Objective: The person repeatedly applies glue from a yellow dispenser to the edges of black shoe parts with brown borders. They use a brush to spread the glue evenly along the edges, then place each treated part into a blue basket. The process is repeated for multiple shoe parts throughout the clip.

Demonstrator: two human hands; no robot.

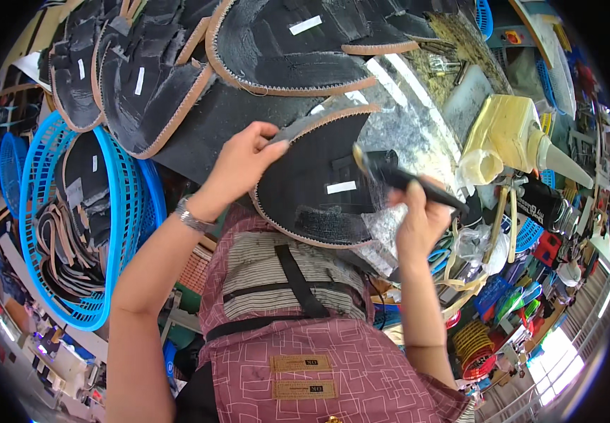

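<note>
A black, round-ended panel [298,173] with a brown toothed edge and a small white label lies in front of me. My left hand [245,158] pinches its upper-left rim between thumb and fingers. In my right hand [421,218] is a brush [418,187] with a thick black handle, gripped closed. Its bristle end reaches over the panel's right part, slightly smeared by motion; whether it touches I cannot tell. A wet-looking, streaky patch [330,222] covers the panel's lower part. Under the panel's right side is a whitish, stained work surface [397,127].
Similar black panels [287,53] with streaked faces overlap along the back and back left. At left, a blue plastic basket [30,233] holds a stack of them. A yellowish, glue-crusted container [502,130] with an open mouth stands at right, beside cluttered shelves and bags.
</note>
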